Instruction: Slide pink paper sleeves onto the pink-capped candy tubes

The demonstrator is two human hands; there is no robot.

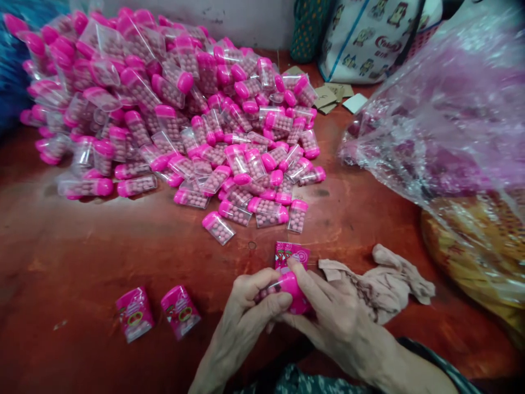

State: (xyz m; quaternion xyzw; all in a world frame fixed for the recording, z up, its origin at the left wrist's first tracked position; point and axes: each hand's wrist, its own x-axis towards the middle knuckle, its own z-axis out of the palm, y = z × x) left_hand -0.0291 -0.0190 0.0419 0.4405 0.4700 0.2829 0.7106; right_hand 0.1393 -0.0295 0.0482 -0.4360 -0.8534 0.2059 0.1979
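Observation:
Between both hands is a small clear candy container (289, 284) with a bright pink cap and pink balls inside. My left hand (256, 303) grips its clear end, thumb on top. My right hand (324, 298) closes round the pink cap end, and its fingers hide part of it. Just beyond the fingertips lie printed pink sleeves (292, 253), partly covered by my right hand. Off to the left, two containers in printed pink wrap, one (134, 314) beside the other (180, 311), lie apart on the reddish-brown table (82, 246).
A big heap of pink-capped candy containers (172, 109) fills the back left. A crumpled beige cloth (385, 282) lies right of my hands. Behind it sit a large clear plastic bag (443, 120), cardboard pieces (328, 97) and a printed white bag (365, 41). Blue plastic (14, 76) borders the far left.

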